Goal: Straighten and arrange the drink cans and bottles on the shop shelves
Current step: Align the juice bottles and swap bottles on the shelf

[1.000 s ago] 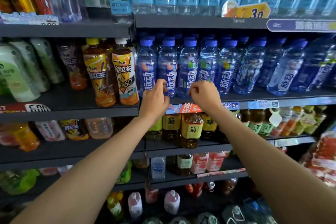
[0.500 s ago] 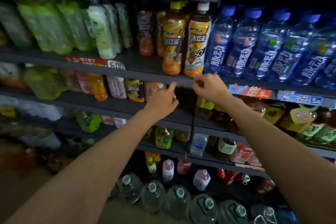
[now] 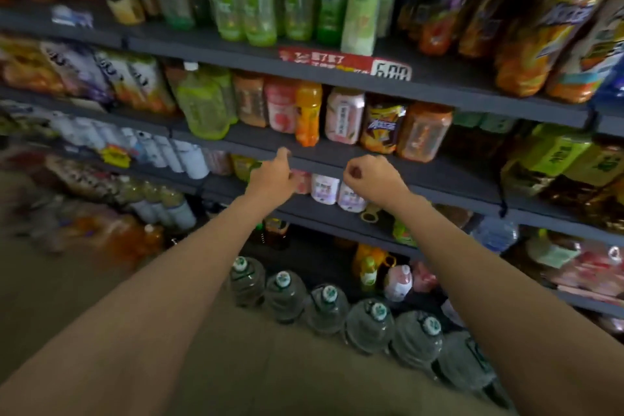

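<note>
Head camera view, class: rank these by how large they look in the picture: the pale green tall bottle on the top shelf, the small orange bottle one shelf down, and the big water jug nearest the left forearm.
1. Pale green tall bottle, the longest in the picture.
2. Water jug, squat; it sits nearer the camera, so true size is unsure.
3. Small orange bottle, clearly the smallest.

2 bare forearms — no sleeves, watch or rings — ending in ungloved hands [image 3: 373, 181].

Matt shelves, glossy plastic stock.
Dark shelf board [image 3: 337, 159] looks matt; drink bottles [image 3: 344, 116] clear plastic, glossy labels; water jugs [image 3: 324, 309] translucent plastic.
</note>
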